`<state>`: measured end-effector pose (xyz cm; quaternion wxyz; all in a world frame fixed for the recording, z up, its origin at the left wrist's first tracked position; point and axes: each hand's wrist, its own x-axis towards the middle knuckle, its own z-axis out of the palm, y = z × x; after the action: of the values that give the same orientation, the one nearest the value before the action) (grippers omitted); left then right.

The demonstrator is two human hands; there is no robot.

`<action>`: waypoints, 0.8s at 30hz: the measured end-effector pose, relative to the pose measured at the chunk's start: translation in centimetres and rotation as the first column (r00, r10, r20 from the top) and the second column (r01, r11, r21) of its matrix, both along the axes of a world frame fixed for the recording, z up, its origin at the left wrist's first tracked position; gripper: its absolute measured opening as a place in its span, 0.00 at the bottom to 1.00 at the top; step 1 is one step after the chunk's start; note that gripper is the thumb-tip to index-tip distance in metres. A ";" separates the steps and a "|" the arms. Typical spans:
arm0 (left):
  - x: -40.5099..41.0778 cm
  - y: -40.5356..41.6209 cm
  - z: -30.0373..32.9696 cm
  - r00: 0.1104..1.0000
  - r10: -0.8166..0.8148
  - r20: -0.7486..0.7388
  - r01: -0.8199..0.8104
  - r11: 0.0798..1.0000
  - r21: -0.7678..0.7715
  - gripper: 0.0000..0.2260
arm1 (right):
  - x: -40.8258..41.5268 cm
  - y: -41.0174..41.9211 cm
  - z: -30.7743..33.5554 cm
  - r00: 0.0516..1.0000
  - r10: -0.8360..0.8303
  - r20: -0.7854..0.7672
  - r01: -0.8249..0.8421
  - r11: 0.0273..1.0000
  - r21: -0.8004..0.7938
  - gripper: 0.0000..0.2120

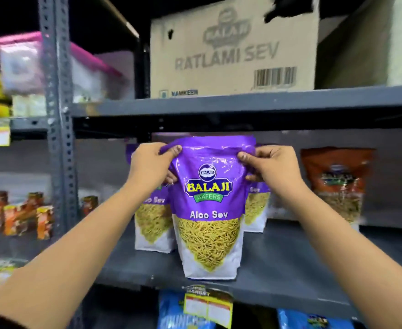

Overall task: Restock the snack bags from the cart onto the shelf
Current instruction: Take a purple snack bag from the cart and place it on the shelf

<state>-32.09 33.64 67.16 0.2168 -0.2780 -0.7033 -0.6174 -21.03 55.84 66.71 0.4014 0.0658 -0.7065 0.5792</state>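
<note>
A purple and white Aloo Sev snack bag [209, 210] stands upright near the front edge of the grey metal shelf [290, 269]. My left hand [150, 167] pinches its top left corner and my right hand [273, 167] pinches its top right corner. Behind it stand two more purple Aloo Sev bags, one at the left [152, 222] and one at the right [257, 207], both partly hidden. The cart is out of view.
An orange-brown snack bag [337, 186] stands further right on the same shelf. A Ratlami Sev cardboard box [233, 48] sits on the shelf above. A perforated upright post [57, 115] borders the left. Blue bags [183, 314] lie below, small orange packs [17, 217] at left.
</note>
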 end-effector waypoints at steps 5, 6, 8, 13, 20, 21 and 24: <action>-2.0 5.4 0.4 0.999 -0.008 0.035 0.010 0.998 -0.061 0.12 | -2.0 4.7 -0.1 0.986 -0.154 0.065 0.159 0.984 -0.085 0.10; -2.3 6.3 0.5 0.999 0.002 0.039 0.001 0.998 -0.070 0.12 | -2.4 5.4 0.0 0.982 -0.172 0.081 0.180 0.978 -0.102 0.10; -2.6 7.7 0.9 0.999 0.036 0.033 -0.033 0.995 -0.099 0.12 | -3.0 6.5 0.0 0.974 -0.208 0.094 0.218 0.970 -0.109 0.12; -3.0 9.8 1.5 0.994 0.108 0.006 -0.105 0.978 -0.179 0.14 | -3.7 8.1 0.1 0.956 -0.277 0.094 0.286 0.951 -0.114 0.12; -2.8 11.0 0.9 0.992 0.128 0.001 -0.126 0.981 -0.147 0.13 | -3.3 9.2 -0.3 0.957 -0.252 0.142 0.264 0.962 -0.072 0.12; -2.7 11.0 0.7 0.990 0.138 -0.005 -0.138 0.981 -0.134 0.12 | -3.1 9.2 -0.5 0.958 -0.246 0.146 0.257 0.964 -0.064 0.13; -1.7 10.7 -0.3 0.990 0.139 -0.004 -0.139 0.989 -0.051 0.10 | -1.7 8.5 -1.3 0.941 -0.329 0.074 0.331 0.944 -0.008 0.16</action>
<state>-33.77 44.36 66.87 0.2520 -0.2340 -0.7365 -0.5825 -22.75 64.38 65.38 0.4678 -0.0782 -0.7156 0.5128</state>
